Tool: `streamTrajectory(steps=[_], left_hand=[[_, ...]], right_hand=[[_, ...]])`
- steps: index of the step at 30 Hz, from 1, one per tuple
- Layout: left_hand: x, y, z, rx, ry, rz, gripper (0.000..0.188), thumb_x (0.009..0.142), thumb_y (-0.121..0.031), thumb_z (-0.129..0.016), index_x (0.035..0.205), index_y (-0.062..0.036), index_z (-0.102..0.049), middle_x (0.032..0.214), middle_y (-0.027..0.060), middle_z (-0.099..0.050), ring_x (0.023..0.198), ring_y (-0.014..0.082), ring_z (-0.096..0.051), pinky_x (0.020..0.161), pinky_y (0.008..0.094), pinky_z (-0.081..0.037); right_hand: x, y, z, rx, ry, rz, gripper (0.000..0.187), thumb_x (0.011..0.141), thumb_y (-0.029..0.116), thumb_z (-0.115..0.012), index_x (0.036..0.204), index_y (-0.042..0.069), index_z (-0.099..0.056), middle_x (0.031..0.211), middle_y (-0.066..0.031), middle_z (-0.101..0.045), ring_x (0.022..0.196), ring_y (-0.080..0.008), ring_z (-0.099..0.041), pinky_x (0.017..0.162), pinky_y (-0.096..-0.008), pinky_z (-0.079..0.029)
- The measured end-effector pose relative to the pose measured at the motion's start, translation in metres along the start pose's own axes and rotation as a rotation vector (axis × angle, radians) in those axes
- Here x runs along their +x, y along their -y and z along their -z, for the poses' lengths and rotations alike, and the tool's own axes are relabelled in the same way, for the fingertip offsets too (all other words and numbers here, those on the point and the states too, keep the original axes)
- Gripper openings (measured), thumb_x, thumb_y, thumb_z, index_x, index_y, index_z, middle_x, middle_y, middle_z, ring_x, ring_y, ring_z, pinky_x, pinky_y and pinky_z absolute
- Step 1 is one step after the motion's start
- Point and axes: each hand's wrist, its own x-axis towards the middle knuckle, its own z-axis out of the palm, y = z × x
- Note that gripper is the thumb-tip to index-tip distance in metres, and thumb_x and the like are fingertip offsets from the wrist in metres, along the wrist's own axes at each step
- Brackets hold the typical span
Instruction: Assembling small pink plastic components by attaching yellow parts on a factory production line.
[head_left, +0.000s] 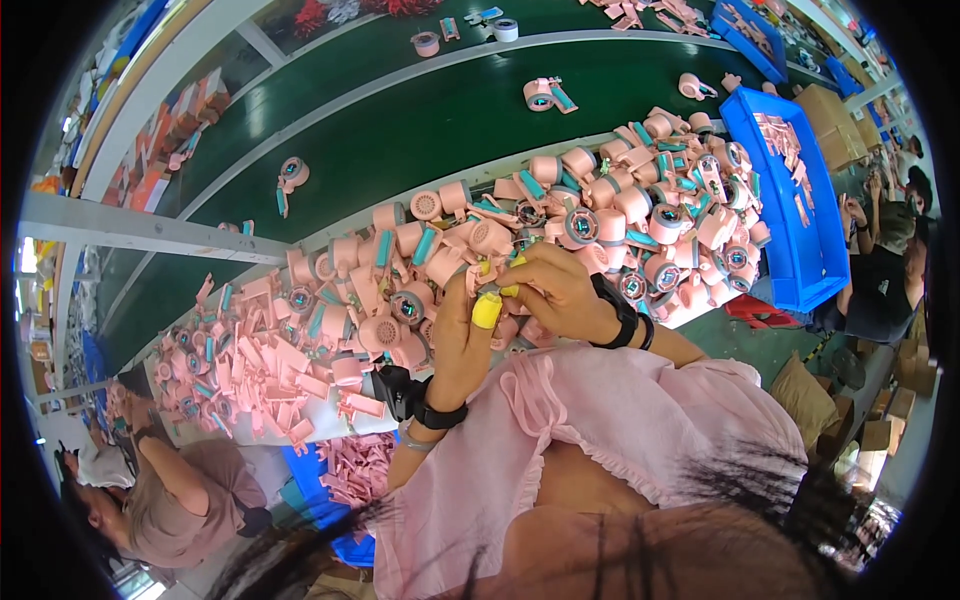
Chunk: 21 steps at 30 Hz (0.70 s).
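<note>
Your left hand (465,335) and right hand (555,290), both with yellow fingertip covers, are closed together on a small pink part (492,272) held just above the surface (300,415); you look to be fitting it. Next calls for a steady press. The pile of pink housings (620,215) crowds close; a blue tray (800,230) sits right.

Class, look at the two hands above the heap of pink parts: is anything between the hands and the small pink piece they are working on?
Nothing visible is. The left hand and the right hand meet directly on the small pink piece, fingertips touching it, yellow finger covers included. The heap of pink parts lies behind and below them, not in between.
</note>
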Motion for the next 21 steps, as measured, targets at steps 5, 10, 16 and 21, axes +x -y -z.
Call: streamTrajectory(steps=[5, 10, 16, 21], left_hand=[[0.001, 0.0, -0.002, 0.168, -0.036, -0.153, 0.024, 0.097, -0.014, -0.047, 0.116, 0.0008, -0.047, 0.087, 0.0086, -0.061, 0.075, 0.0143, -0.06, 0.064, 0.0259, -0.047], [0.002, -0.004, -0.001, 0.356, -0.065, -0.212, 0.024, 0.097, -0.015, -0.047, 0.114, 0.0011, -0.049, 0.092, 0.0122, -0.058, 0.079, 0.0209, -0.061, 0.068, 0.0298, -0.047], [-0.002, 0.001, -0.002, 0.412, -0.105, -0.207, 0.025, 0.096, -0.016, -0.047, 0.113, 0.0013, -0.049, 0.093, 0.0174, -0.057, 0.082, 0.0326, -0.059, 0.071, 0.0365, -0.047], [0.001, 0.0, -0.001, 0.428, -0.066, -0.155, 0.024, 0.095, -0.017, -0.046, 0.112, 0.0016, -0.049, 0.093, 0.0221, -0.057, 0.083, 0.0412, -0.056, 0.071, 0.0424, -0.044]], right_hand=[[-0.001, 0.001, 0.001, 0.014, 0.022, -0.035, 0.027, 0.071, -0.008, -0.067, 0.095, 0.005, -0.067, 0.083, -0.0085, -0.056, 0.072, -0.0219, -0.056, 0.062, -0.0295, -0.045], [-0.001, 0.001, 0.001, 0.006, 0.024, -0.019, 0.027, 0.071, -0.008, -0.067, 0.095, 0.005, -0.067, 0.083, -0.0085, -0.056, 0.072, -0.0218, -0.057, 0.061, -0.0295, -0.045], [-0.003, -0.002, -0.001, -0.007, 0.014, 0.011, 0.026, 0.07, -0.007, -0.067, 0.094, 0.005, -0.067, 0.084, -0.0092, -0.057, 0.072, -0.0228, -0.058, 0.061, -0.0304, -0.046], [-0.007, -0.002, -0.003, -0.032, 0.017, 0.001, 0.025, 0.07, -0.004, -0.068, 0.093, 0.004, -0.066, 0.084, -0.0101, -0.057, 0.072, -0.0246, -0.058, 0.06, -0.0317, -0.045]])
